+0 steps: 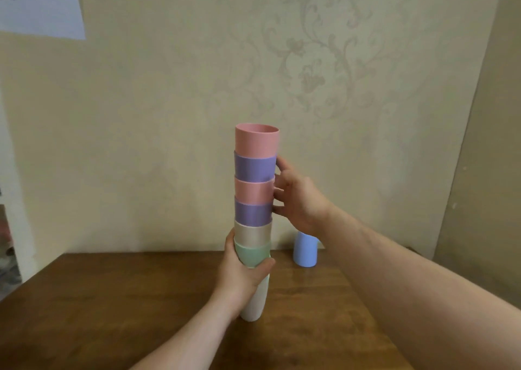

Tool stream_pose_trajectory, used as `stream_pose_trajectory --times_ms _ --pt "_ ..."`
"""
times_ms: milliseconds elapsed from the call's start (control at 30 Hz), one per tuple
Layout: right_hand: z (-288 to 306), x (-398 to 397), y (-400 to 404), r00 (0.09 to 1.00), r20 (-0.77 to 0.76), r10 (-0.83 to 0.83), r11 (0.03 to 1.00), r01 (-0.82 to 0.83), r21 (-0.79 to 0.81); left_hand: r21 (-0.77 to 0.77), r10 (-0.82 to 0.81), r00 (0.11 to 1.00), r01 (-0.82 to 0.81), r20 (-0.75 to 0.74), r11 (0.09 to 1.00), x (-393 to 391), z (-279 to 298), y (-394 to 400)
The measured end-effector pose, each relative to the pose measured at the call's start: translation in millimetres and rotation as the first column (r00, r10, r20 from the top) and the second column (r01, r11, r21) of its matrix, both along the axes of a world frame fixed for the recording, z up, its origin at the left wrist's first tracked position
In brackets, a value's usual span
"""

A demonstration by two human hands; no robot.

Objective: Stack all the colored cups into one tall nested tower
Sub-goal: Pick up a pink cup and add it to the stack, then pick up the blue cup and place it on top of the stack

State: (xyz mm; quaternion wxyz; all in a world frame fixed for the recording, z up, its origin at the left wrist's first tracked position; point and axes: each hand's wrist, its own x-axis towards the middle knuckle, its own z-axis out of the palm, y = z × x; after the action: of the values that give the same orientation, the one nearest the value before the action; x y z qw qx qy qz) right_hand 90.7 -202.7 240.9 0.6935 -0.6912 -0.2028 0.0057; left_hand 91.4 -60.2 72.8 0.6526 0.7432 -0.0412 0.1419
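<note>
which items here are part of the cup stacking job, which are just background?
Job: nested tower of pink, purple, beige, green and white cups; blue cup upside down on the table, not yet added; left hand; right hand.

Background: paper sheet on the wall.

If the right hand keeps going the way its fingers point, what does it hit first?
The right hand points left at the tower. Its fingertips look already at the middle pink cup and the purple ones beside it, so those come first; actual contact is hard to judge.
</note>
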Motion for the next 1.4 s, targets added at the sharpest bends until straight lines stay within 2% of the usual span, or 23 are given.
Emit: stream_pose_trajectory --times_ms 67,200,267,333,367,433,500,600,667,733,800,967,1100,1200,1300,1333,1400 --pt "-9.5 10.1 -8.6 0.997 -0.035 -0.069 0.998 0.069 -0.015 0.001 0.029 1.000 -0.029 0.005 1.000 7.1 -2.4 -2.8" --pt "-32.5 33.2 -32.4 0.926 0.026 -0.378 0.917 0.378 -0.129 -0.002 0.083 0.996 -0.083 0.025 0.997 24.7 -8.4 -5.8" --pt "-51.6 52.4 -48.4 0.858 0.154 -0.491 0.799 0.513 -0.314 0.001 0.088 0.996 -0.088 0.036 0.996 34.0 -10.5 -7.7" --pt "-73.2 75.7 -64.0 0.795 0.321 -0.514 0.583 0.599 -0.549 0.005 0.079 0.996 -0.079 0.043 0.997 40.0 -11.6 -8.7" --pt "-83.3 87.0 -70.3 0.783 0.342 -0.520 0.506 0.605 -0.615 0.006 0.072 0.996 -0.073 0.048 0.997 42.0 -12.5 -8.7" --pt "-103.0 111.9 -80.1 0.784 0.250 -0.569 0.469 0.559 -0.684 0.004 0.061 0.996 -0.061 0.063 0.998 46.3 -16.0 -7.9" --pt "-129.7 133.9 -86.1 0.814 0.203 -0.544 0.422 0.474 -0.773 0.004 0.056 0.996 -0.056 0.066 0.998 49.4 -20.6 -6.9" --pt "-178.0 151.6 -94.3 0.893 0.242 -0.380 0.288 0.363 -0.886 0.004 0.047 0.997 -0.047 0.065 0.999 52.9 -21.8 -5.4" --pt "-194.5 150.0 -100.0 0.898 0.304 -0.319 0.233 0.385 -0.893 0.007 0.044 0.997 -0.045 0.066 0.999 54.5 -20.9 -6.3" --pt "-193.6 144.8 -100.4 0.870 0.372 -0.325 0.192 0.445 -0.875 0.017 0.048 0.997 -0.049 0.068 0.999 54.0 -19.3 -7.2" --pt "-184.1 136.0 -99.5 0.837 0.384 -0.391 0.197 0.483 -0.853 0.031 0.049 0.997 -0.051 0.062 0.998 51.1 -16.4 -7.3" --pt "-171.3 94.6 -97.2 0.808 0.237 -0.539 0.415 0.500 -0.760 0.046 0.016 1.000 -0.016 0.013 0.999 42.1 -6.6 -2.4" --pt "-185.0 62.3 -94.9 0.820 0.065 -0.569 0.496 0.406 -0.768 0.054 0.021 1.000 -0.021 -0.001 0.998 30.0 -4.1 0.1" --pt "-191.0 39.0 -88.6 0.839 -0.074 -0.538 0.477 0.231 -0.848 0.047 0.020 1.000 -0.020 0.000 0.999 15.7 -5.4 4.0" --pt "-189.4 19.4 -76.2 0.853 -0.055 -0.520 0.431 0.206 -0.878 0.046 0.009 1.000 -0.010 0.008 0.999 -1.0 -6.0 9.2" --pt "-191.8 12.5 -71.1 0.853 -0.063 -0.518 0.464 0.219 -0.858 0.043 0.003 1.000 -0.003 0.009 0.999 -6.9 -6.3 10.6" --pt "-203.3 -2.7 -61.9 0.844 -0.126 -0.521 0.617 0.271 -0.739 0.029 -0.010 1.000 0.009 0.014 1.000 -18.1 -6.6 14.0"
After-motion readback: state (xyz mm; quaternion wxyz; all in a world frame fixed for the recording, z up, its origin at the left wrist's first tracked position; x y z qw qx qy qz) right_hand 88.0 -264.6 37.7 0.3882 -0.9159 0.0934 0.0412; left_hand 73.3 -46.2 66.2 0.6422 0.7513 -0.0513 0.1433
